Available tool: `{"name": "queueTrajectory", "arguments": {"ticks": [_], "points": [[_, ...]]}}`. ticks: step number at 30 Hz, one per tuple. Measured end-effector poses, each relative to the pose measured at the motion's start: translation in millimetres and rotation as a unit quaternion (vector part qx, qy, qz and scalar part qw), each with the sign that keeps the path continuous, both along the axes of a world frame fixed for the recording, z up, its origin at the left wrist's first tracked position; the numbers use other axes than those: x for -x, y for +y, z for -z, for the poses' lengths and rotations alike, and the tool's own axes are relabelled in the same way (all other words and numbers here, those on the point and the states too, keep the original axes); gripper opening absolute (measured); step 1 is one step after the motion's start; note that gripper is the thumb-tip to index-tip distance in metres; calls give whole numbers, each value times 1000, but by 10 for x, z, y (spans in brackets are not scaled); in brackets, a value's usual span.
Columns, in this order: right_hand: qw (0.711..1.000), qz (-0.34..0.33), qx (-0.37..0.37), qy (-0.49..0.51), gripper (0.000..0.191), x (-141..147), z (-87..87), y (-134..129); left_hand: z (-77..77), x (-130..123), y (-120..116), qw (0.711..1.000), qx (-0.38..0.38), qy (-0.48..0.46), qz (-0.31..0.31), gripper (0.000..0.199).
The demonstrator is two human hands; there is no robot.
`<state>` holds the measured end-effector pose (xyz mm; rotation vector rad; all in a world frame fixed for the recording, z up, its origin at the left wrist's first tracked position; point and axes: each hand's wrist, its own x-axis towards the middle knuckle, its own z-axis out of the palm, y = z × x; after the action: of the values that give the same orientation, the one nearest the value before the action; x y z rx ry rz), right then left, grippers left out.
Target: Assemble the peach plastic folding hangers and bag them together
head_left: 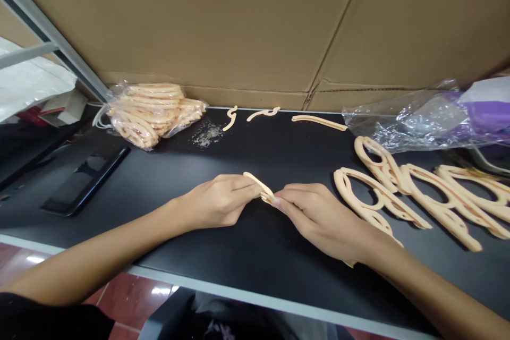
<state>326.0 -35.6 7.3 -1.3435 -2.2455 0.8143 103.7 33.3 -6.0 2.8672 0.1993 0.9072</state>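
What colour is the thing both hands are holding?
The held piece is pale peachy cream, in the head view.

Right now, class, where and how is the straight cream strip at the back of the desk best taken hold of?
Probably pinch the straight cream strip across its middle, reaching from the near side and above. It lies long, slim and flat; the cardboard stands behind it, and its right end sits close to the plastic bag.

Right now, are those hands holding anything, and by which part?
Yes, a cream piece. The right hand pinches its lower end; the left hand grips along its side. The exact left-hand contact is partly hidden.
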Motion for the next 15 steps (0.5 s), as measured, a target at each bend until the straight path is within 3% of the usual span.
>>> {"name": "queueTrajectory", "arguments": {"ticks": [9, 15], "points": [[1000, -3, 12, 6, 40, -1, 17, 3, 39, 15, -5, 1000, -17, 22, -8, 31], [996, 38, 70, 41, 43, -11, -52, 19, 34, -46, -20, 998, 63, 0, 3, 22]]}}
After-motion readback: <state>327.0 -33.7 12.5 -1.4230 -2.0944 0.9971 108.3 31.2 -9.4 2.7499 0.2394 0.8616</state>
